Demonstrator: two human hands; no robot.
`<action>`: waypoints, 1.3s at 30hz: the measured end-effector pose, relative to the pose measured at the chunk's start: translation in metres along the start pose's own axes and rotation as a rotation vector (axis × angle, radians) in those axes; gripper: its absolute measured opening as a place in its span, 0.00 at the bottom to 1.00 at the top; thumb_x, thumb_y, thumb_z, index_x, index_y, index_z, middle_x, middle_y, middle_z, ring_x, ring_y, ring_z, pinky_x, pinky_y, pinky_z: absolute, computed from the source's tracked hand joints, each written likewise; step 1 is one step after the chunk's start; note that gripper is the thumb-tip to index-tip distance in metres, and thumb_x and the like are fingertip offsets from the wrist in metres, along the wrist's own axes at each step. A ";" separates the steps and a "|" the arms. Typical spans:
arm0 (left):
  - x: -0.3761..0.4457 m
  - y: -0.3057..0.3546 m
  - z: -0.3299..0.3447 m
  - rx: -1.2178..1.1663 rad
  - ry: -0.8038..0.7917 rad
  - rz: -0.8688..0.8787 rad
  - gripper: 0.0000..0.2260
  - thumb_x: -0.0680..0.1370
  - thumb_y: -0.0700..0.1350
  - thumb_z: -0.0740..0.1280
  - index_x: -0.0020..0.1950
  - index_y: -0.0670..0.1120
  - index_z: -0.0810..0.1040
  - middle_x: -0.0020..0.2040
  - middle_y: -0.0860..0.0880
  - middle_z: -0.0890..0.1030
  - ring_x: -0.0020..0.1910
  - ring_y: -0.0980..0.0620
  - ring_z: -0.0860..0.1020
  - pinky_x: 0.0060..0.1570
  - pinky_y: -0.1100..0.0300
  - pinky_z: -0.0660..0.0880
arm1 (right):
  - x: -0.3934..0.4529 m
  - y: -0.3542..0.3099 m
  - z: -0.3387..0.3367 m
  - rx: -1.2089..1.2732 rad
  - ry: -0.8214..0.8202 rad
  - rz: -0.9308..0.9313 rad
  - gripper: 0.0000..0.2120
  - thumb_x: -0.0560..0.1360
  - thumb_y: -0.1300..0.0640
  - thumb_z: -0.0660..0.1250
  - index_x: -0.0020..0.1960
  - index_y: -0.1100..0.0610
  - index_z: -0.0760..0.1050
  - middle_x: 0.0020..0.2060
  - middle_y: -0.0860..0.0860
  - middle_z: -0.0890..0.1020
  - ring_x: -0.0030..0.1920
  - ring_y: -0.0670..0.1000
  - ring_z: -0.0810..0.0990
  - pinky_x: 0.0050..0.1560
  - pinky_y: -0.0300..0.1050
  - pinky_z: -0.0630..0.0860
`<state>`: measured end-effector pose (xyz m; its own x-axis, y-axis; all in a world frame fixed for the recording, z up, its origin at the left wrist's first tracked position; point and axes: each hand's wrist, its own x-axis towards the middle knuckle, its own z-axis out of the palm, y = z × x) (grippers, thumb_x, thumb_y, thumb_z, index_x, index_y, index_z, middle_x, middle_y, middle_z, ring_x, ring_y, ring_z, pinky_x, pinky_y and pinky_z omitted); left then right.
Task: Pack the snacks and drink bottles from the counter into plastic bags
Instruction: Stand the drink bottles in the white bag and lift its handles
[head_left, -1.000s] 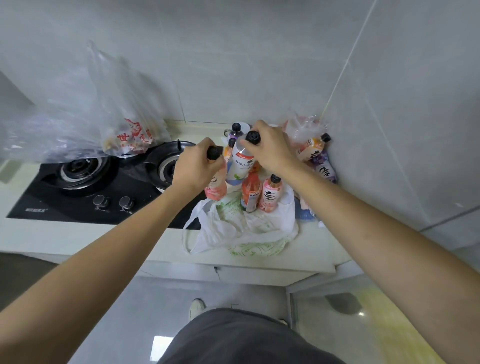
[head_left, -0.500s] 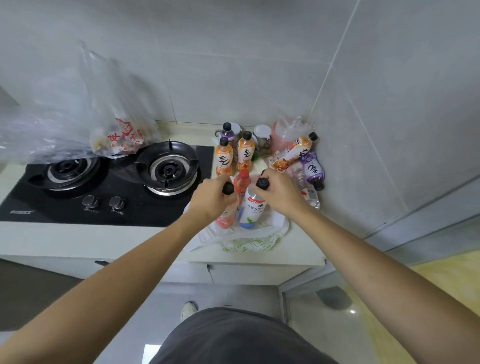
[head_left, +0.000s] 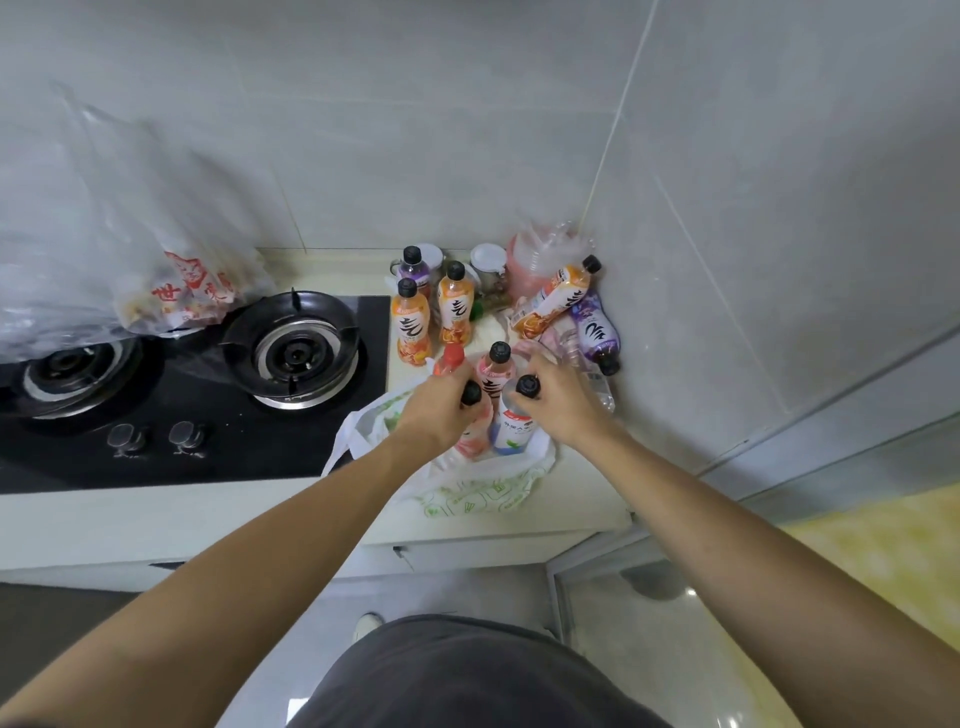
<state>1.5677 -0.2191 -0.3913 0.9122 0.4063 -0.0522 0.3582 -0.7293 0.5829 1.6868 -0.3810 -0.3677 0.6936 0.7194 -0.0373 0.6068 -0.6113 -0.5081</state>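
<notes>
Nearest the counter's front edge: white plastic bag (head_left: 483, 483), mouth open and slumped, green print on the near fold. Both bottles now down inside it, no longer held high over the standing group as a second ago, and lower again than half a second ago. Left hand (head_left: 441, 410) curled round the neck of the pink bottle (head_left: 474, 434), black cap showing above the knuckles. Right hand (head_left: 558, 402) curled round the neck of the white-labelled bottle (head_left: 511, 428), cap likewise poking out. Two bottles side by side, just touching or nearly so; cannot tell whether their bases already rest on the counter through the bag.

Just behind, within the bag's far rim: a red-capped bottle (head_left: 451, 359) and a pink black-capped bottle (head_left: 496, 366), upright.

Further back toward the wall: two orange bottles (head_left: 413, 325), a purple one behind them, jars, then an orange and a purple bottle (head_left: 595, 330) lying tilted in the right corner, all unpacked.

Judgement: this pair nearly delivered, release probably next; roughly half the drinks left. Far left, over the hob (head_left: 208, 395), a clear bag of snacks (head_left: 192, 291) already filled.
</notes>
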 end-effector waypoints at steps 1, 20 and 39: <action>0.003 -0.002 0.000 0.005 -0.011 0.001 0.11 0.78 0.47 0.70 0.57 0.46 0.73 0.47 0.43 0.82 0.45 0.40 0.79 0.41 0.49 0.75 | 0.001 0.001 0.002 -0.016 -0.002 0.005 0.20 0.77 0.45 0.71 0.66 0.52 0.74 0.52 0.52 0.83 0.55 0.57 0.82 0.49 0.51 0.78; 0.012 -0.008 0.007 -0.015 -0.040 0.017 0.13 0.77 0.56 0.65 0.54 0.50 0.70 0.40 0.49 0.78 0.40 0.44 0.77 0.35 0.54 0.68 | 0.007 0.006 0.011 -0.045 0.048 0.017 0.20 0.79 0.39 0.66 0.62 0.52 0.75 0.41 0.48 0.82 0.44 0.56 0.82 0.41 0.50 0.77; 0.102 -0.013 -0.059 0.131 0.116 -0.056 0.12 0.83 0.54 0.60 0.59 0.47 0.69 0.40 0.52 0.77 0.42 0.44 0.75 0.40 0.52 0.68 | 0.140 0.046 -0.061 -0.328 0.176 0.182 0.19 0.82 0.50 0.63 0.69 0.58 0.69 0.55 0.61 0.81 0.54 0.65 0.81 0.41 0.50 0.73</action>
<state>1.6445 -0.1352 -0.3561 0.8640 0.5033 0.0166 0.4375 -0.7665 0.4703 1.8355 -0.3291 -0.3440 0.8396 0.5397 0.0612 0.5398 -0.8166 -0.2045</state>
